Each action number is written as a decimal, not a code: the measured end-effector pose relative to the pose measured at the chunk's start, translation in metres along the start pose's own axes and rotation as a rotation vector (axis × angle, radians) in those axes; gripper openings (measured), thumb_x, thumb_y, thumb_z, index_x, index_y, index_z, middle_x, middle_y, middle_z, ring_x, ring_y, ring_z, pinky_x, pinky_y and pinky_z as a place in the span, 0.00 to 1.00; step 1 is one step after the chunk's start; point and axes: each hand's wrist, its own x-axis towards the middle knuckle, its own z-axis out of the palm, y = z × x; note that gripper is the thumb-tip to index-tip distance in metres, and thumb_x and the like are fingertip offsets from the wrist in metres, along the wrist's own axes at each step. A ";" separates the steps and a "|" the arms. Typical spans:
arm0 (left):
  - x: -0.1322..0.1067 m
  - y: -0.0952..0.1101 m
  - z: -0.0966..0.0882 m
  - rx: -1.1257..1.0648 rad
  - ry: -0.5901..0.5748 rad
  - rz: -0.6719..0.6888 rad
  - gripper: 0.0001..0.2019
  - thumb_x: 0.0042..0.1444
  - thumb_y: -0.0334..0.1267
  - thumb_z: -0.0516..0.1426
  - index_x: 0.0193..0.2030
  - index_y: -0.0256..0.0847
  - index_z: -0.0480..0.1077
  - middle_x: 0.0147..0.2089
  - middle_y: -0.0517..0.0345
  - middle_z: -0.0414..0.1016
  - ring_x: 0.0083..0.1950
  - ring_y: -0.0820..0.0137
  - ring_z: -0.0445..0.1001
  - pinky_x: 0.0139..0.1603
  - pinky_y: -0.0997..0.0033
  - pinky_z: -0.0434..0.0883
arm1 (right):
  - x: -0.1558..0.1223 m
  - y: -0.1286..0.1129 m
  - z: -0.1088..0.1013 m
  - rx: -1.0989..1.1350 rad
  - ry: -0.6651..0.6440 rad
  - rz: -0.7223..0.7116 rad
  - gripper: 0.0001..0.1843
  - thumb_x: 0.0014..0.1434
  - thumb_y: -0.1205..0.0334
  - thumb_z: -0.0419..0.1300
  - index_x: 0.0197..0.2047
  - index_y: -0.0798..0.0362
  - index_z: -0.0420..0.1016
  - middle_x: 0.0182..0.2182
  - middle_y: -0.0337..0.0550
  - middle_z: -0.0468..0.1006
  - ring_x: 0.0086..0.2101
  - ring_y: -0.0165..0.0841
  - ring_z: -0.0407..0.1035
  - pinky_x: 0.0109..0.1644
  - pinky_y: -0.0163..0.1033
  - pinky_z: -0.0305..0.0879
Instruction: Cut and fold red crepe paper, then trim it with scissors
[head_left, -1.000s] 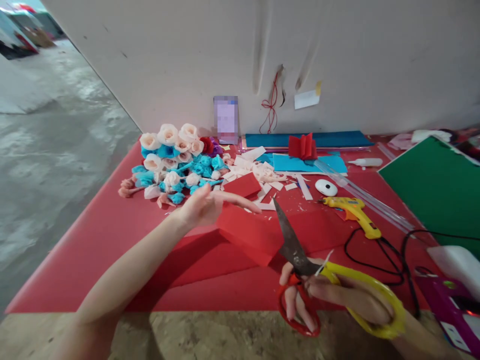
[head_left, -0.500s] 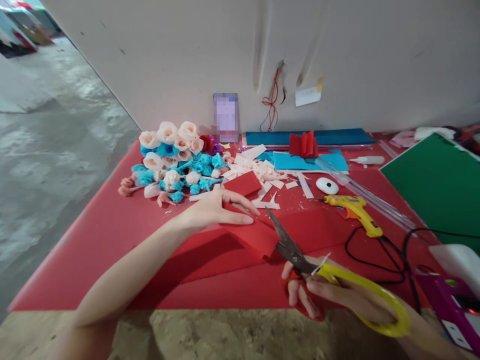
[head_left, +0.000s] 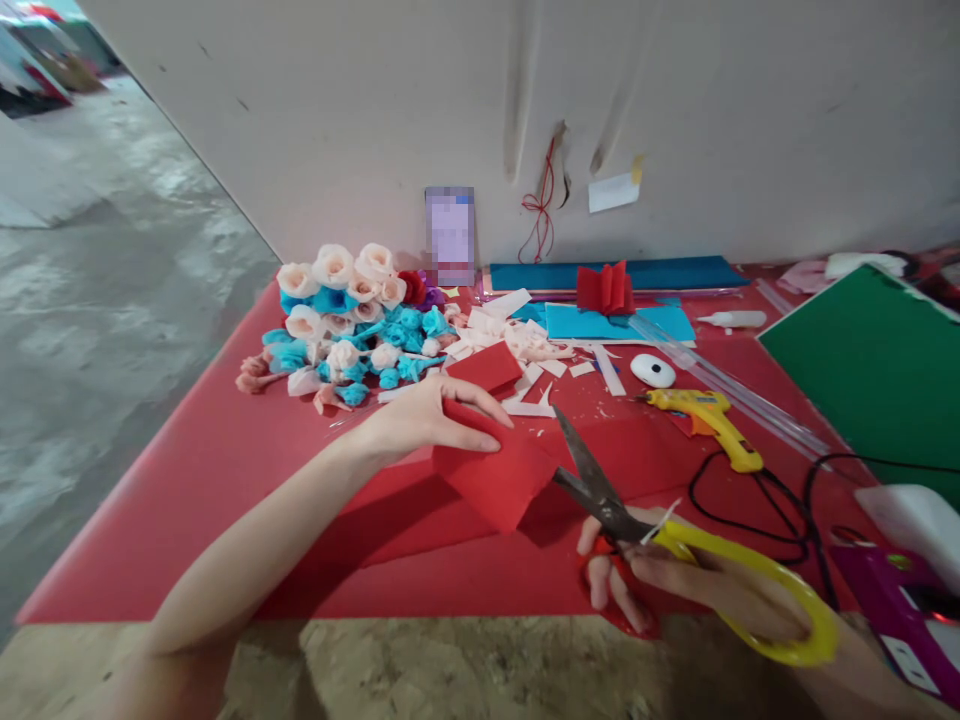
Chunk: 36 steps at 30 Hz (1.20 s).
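My left hand [head_left: 450, 415] pinches a piece of red paper [head_left: 499, 480] between thumb and fingers, above the table. My right hand [head_left: 645, 575] has its fingers through the handles of large scissors [head_left: 596, 485], one handle yellow and the other red. The scissor blades are parted and point up and left, their tips close to the right edge of the held paper. Beneath lies a long red paper sheet [head_left: 420, 520] on the red table cover. A smaller folded red paper [head_left: 486, 368] lies just behind my left hand.
Pink, white and blue paper flowers [head_left: 337, 320] are heaped at the back left, beside pale paper scraps [head_left: 517, 335]. A yellow glue gun [head_left: 709, 415] with a black cord lies right of the scissors. A green board [head_left: 877, 370] is at far right; a phone [head_left: 451, 235] leans on the wall.
The scissors have drawn back slightly to the right, away from the red paper. The held paper has turned and shows more of its flat face. My left hand has barely moved.
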 end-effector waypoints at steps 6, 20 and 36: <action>0.000 -0.003 0.004 -0.268 -0.028 -0.045 0.06 0.42 0.29 0.65 0.29 0.41 0.79 0.33 0.55 0.81 0.33 0.68 0.79 0.32 0.79 0.75 | -0.002 -0.008 0.003 -0.022 0.032 0.065 0.19 0.59 0.48 0.53 0.45 0.56 0.64 0.31 0.45 0.72 0.24 0.26 0.62 0.29 0.37 0.60; 0.001 -0.002 0.004 -0.156 0.042 -0.061 0.07 0.41 0.33 0.65 0.31 0.43 0.79 0.31 0.55 0.81 0.31 0.67 0.78 0.32 0.76 0.74 | -0.003 0.000 0.000 -0.026 0.020 0.043 0.20 0.57 0.48 0.55 0.47 0.54 0.66 0.31 0.43 0.72 0.25 0.26 0.62 0.29 0.36 0.58; -0.005 0.007 0.010 -0.035 -0.117 -0.076 0.07 0.43 0.32 0.65 0.33 0.41 0.79 0.32 0.60 0.80 0.33 0.73 0.77 0.32 0.84 0.72 | 0.006 -0.001 0.002 -0.029 0.006 0.029 0.22 0.58 0.47 0.53 0.47 0.56 0.65 0.32 0.46 0.72 0.25 0.25 0.62 0.29 0.34 0.59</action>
